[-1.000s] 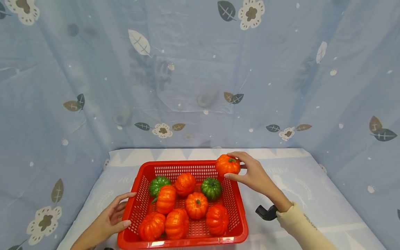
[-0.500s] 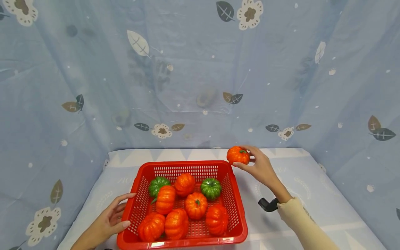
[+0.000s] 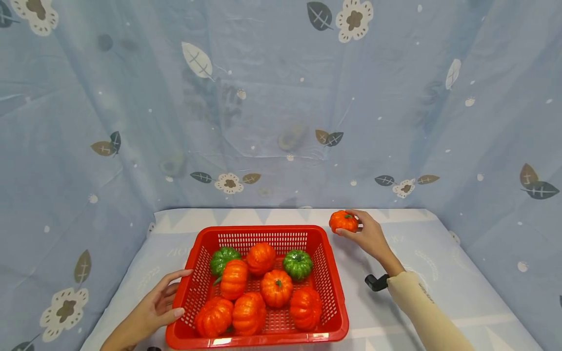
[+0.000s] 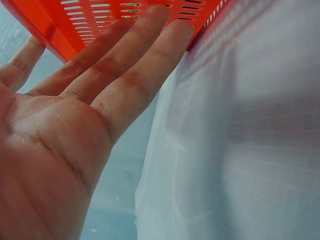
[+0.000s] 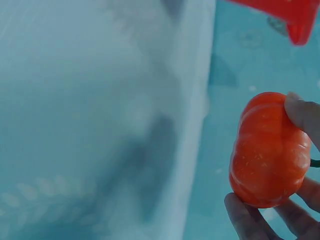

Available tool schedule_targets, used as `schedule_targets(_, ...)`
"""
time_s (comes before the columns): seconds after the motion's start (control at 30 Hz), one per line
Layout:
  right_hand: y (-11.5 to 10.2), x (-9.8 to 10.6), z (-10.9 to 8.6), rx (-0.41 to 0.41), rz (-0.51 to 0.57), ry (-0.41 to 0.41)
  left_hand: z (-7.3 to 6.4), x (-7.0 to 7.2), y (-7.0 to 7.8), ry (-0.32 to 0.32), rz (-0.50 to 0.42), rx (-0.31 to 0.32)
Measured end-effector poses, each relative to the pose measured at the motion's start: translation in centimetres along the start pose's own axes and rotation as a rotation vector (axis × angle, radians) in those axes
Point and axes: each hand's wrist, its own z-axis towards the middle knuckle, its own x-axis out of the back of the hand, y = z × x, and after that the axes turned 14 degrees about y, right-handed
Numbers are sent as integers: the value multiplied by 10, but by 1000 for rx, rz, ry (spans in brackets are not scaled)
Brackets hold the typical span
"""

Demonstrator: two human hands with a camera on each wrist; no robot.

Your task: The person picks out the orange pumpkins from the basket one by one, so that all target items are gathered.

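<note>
gripping a glossy ribbed pumpkin (image 3: pixel 340 222) in right fingers (image 5: pixel 242 220), left fingers (image 4: pixel 145 75) relaxed against slotted red basket (image 3: pixel 281 340)

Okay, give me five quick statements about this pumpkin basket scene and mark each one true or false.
1. The right hand holds an orange pumpkin. True.
2. The left hand is at the left side of the red basket. True.
3. That pumpkin is inside the basket. False: it is outside, past the right far corner.
4. The backdrop carries leaf prints. True.
5. Every pumpkin in the basket is orange. False: green pumpkins lie there too.
</note>
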Motion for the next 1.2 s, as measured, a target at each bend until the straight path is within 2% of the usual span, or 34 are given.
schedule_targets(0.23, 26, -5, -3, -20, -25, 10, 0, -1, 1, 15, 6, 37)
schedule_targets(0.43, 43, -7, -3, -22, -48, 3, 0, -2, 2, 34, 7, 41)
schedule_targets(0.6, 52, -8, -3, -32, -84, -21, -1, -1, 1, 14, -8, 42)
schedule_targets(1.0, 52, -3, -6, -79, -96, -51, 2, 0, 0, -13, -16, 25)
schedule_targets(1.2, 47, 3, -5, -28, -98, -45, 1, 2, -3, -29, -36, 19)
